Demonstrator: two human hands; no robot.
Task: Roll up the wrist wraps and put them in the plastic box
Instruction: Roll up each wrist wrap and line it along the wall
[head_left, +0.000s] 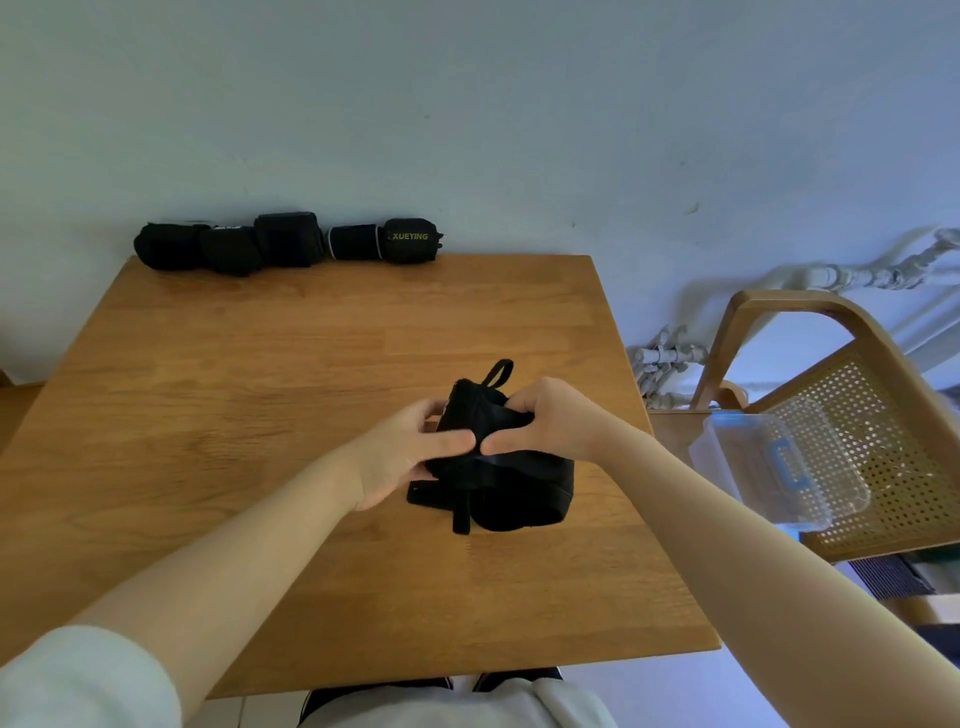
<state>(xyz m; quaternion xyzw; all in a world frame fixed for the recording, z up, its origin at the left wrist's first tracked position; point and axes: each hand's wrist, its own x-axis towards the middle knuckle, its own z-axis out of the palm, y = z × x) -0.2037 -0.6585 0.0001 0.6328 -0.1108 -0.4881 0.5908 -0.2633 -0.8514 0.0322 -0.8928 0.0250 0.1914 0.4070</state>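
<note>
Both hands, left (402, 457) & right (545, 418), grip black fabric wrist wrap (493, 467), part-rolled; five rolled wraps (285, 244) await; clear plastic box (779, 467) holds none.

Bare forearms, white sleeve (78, 680)

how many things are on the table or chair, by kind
rolled wrist wraps at the table's far edge: 5
wrist wrap being rolled, held by left hand and right hand: 1
plastic box on the chair: 1
total: 7
</note>
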